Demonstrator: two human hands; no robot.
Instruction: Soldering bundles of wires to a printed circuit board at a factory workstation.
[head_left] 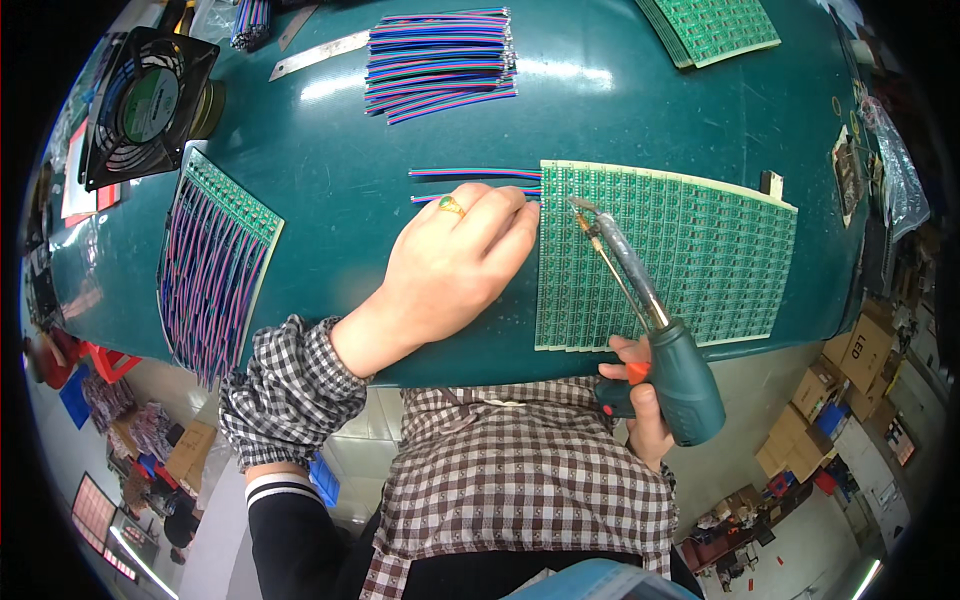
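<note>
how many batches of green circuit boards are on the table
3: a fanned row under the soldering gun, a wired set at left, a stack at the far edge. More may be hidden.

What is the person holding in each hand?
The right hand grips a green soldering gun by its handle. The left hand holds nothing; it presses striped wires against the circuit boards.
</note>
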